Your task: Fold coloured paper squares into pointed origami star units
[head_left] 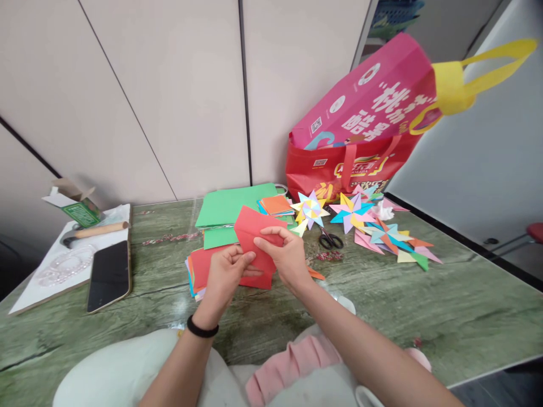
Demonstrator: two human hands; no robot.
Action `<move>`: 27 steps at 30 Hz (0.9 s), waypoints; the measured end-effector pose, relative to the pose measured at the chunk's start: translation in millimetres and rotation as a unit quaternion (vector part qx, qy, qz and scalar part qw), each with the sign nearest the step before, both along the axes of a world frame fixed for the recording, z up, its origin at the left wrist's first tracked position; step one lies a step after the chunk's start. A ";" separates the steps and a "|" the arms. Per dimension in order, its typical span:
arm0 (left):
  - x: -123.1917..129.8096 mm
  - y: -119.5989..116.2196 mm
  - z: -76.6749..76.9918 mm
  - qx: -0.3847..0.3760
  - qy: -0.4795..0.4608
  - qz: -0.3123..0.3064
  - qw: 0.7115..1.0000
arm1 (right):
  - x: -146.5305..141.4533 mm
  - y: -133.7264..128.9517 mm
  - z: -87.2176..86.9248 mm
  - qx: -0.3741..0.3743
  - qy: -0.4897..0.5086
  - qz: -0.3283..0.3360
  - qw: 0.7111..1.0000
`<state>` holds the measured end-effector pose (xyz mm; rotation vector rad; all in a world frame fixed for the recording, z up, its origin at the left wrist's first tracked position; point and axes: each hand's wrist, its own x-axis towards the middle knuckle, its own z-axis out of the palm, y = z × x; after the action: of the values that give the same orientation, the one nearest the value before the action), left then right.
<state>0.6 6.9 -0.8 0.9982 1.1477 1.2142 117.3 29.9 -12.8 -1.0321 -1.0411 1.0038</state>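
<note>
A red sheet of paper (262, 270), with a crease or folded edge across it, is held up in front of me. My left hand (231, 268) grips its lower left part between thumb and fingers. On the upper right side, my right hand (286, 249) pinches the same sheet, thumb below the index finger. Behind and left of it lies a stack of coloured paper (201, 265) with red on top. Green sheets (233, 204) lie farther back, with small square papers (275, 206) on them.
Folded paper stars (311, 209) and black scissors (331, 239) lie to the right. Red and pink bags (360, 107) stand behind them. At left are a phone (110, 276), a hammer (95, 230), a beaded string (65, 265) and a small green box (76, 204) around a white board (31, 294).
</note>
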 end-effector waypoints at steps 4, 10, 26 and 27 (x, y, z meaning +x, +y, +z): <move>-0.4 0.4 0.2 0.021 0.016 0.006 1.000 | -1.5 -0.1 -1.1 0.003 0.000 -0.010 1.000; -4.3 5.3 -9.0 0.091 0.041 0.038 0.994 | -3.8 -0.8 -3.4 0.002 0.010 0.008 1.000; -16.3 5.9 0.9 0.008 0.049 -0.013 0.999 | 14.9 11.7 0.9 0.048 -0.085 0.161 0.982; -16.0 5.9 0.1 0.013 0.048 -0.002 0.999 | 14.1 11.3 -0.1 0.049 -0.089 0.157 0.982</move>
<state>-15.4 12.8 -0.7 1.0871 1.2066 1.1924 131.4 41.2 -12.9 -0.9054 -1.4202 1.1149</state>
